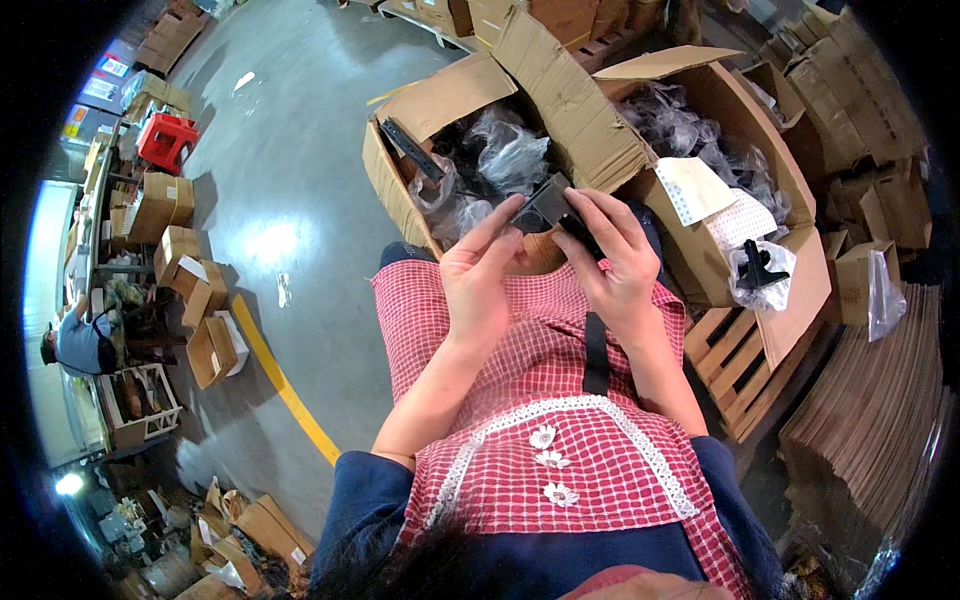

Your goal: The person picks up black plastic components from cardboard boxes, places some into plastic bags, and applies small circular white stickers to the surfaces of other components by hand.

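Both my hands are raised over my lap, holding a dark grey, boxy part (548,203) with a flat face. My left hand (478,288) pinches its left edge between thumb and fingers. Around its right side are the fingers of my right hand (618,268), with a black piece beside the thumb; whether it belongs to the same part I cannot tell. Just beyond, an open cardboard box (395,205) holds clear plastic bags (510,150) and dark items. A long black part (410,148) lies across that box's left edge.
To the right, a second open carton (790,165) of bagged parts stands by a wooden pallet (735,370); a bagged black part (760,268) rests on its flap. Flattened cardboard (870,400) is stacked at far right. A red stool (167,142) and another person (82,342) are at left.
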Demonstrator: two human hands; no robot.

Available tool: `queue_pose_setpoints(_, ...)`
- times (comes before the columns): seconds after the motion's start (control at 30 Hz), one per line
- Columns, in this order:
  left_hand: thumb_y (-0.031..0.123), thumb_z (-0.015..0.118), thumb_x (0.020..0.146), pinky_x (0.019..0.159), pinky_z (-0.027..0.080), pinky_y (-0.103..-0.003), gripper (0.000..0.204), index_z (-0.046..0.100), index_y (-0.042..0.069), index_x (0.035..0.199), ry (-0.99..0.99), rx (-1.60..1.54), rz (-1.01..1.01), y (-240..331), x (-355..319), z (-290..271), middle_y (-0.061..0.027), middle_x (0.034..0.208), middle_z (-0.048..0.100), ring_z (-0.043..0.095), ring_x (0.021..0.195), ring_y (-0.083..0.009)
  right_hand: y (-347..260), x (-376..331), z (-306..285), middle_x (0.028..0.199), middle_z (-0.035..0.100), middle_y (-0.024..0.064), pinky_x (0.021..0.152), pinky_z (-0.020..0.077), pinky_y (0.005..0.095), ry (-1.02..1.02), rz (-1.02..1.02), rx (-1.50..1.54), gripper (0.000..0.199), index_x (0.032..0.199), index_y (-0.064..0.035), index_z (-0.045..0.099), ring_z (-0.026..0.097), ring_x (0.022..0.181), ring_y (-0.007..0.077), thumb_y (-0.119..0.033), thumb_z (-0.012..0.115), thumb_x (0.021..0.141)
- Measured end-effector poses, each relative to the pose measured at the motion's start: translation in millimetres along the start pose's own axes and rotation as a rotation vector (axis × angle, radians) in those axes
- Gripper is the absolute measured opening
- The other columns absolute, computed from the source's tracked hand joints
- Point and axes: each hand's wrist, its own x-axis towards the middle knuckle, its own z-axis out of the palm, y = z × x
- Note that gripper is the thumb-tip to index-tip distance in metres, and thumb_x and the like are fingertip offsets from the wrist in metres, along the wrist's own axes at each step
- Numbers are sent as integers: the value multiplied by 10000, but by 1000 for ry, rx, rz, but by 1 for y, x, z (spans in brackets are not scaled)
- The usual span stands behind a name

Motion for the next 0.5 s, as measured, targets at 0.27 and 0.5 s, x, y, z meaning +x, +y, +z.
queue_pose_setpoints(0.27, -33, 605, 928, 728, 509, -263, 343, 648, -70, 1266, -37, 45, 23, 11, -6, 5, -76, 972, 687, 604, 797, -129, 4, 1, 0, 1160, 658, 143, 798, 578, 362, -2, -88, -122, 482, 1232, -25, 661, 698, 958, 295, -33, 809, 774)
queue_pose_setpoints(0.5, -16, 623, 921, 737, 513, -266, 329, 665, -71, 1242, 37, 76, -9, -4, 6, -8, -87, 1001, 694, 609, 806, -135, 10, -5, 5, 1149, 640, 174, 727, 582, 402, -180, 8, -195, 473, 1277, -17, 589, 706, 888, 324, -86, 750, 837)
